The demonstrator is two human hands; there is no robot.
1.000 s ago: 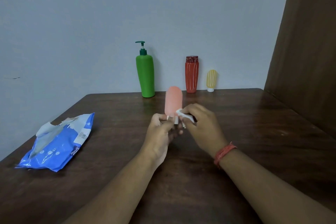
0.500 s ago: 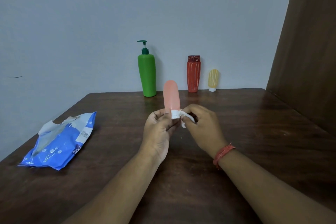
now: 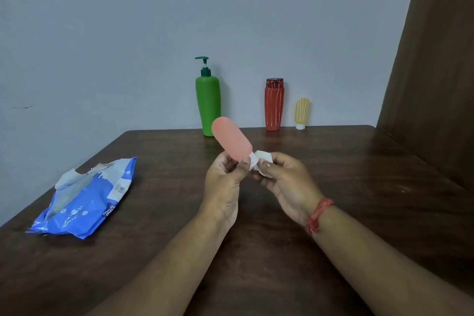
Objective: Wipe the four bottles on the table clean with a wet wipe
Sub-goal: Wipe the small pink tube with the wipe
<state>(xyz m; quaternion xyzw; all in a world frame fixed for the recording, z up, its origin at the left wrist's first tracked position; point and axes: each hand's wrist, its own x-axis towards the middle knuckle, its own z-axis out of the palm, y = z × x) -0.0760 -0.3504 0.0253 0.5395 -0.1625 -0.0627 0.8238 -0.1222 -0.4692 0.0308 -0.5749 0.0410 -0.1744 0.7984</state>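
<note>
Cap of pink bottle (image 3: 232, 139) hidden by wipe (image 3: 263, 163) pinched in right hand (image 3: 284, 182); left hand (image 3: 225, 179) gripping bottle.

A salmon-pink bottle (image 3: 232, 139) and white wet wipe (image 3: 263, 165) are seen; a green pump bottle (image 3: 208, 105), white-striped red bottle (image 3: 274, 105), striped yellow bottle (image 3: 302, 111), blue wipes pack (image 3: 84, 200), dark brown bench (image 3: 359, 174).

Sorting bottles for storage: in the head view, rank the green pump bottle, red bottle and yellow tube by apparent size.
1. green pump bottle
2. red bottle
3. yellow tube
All three stand along the wall, so nearness hardly skews this.
</note>
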